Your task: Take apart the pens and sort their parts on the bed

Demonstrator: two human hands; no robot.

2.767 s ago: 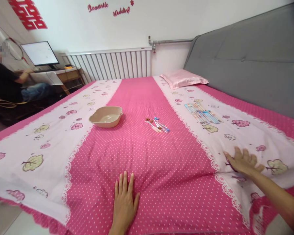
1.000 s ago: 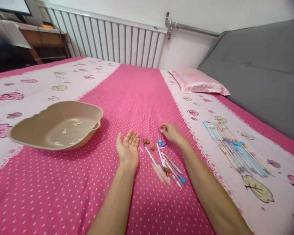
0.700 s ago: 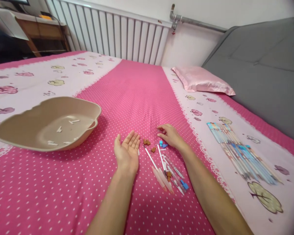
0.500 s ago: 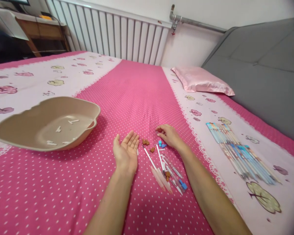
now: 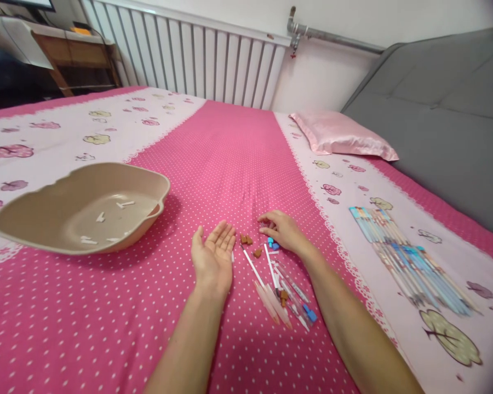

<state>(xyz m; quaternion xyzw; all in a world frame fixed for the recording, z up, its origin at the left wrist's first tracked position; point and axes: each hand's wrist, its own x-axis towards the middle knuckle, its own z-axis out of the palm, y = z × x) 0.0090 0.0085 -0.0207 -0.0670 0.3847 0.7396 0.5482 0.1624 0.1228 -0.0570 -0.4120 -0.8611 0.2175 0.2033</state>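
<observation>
My left hand (image 5: 214, 254) lies palm up on the pink dotted bedspread, fingers stretched out and nothing in the palm. To its right, my right hand (image 5: 282, 230) is palm down with fingers curled and thumb drawn in; what they hold, if anything, is too small to make out. Between the hands lie brown pen caps (image 5: 246, 239), blue pen caps (image 5: 273, 244), white pen refills (image 5: 253, 265) and clear pen barrels (image 5: 290, 282). One more brown cap (image 5: 284, 297) and a bright blue cap (image 5: 309, 313) rest on the barrels nearer me.
A beige plastic basin (image 5: 36, 232) with several small white pieces (image 5: 101, 217) inside stands at the left. Rows of pens (image 5: 411, 257) with blue and brown caps lie at the right. Farther off are a pink pillow (image 5: 345, 135), a grey headboard (image 5: 435, 104) and a white radiator (image 5: 197, 54).
My right hand has shifted slightly left, its fingers still curled. My left hand stays palm up. The whole view has moved a little.
</observation>
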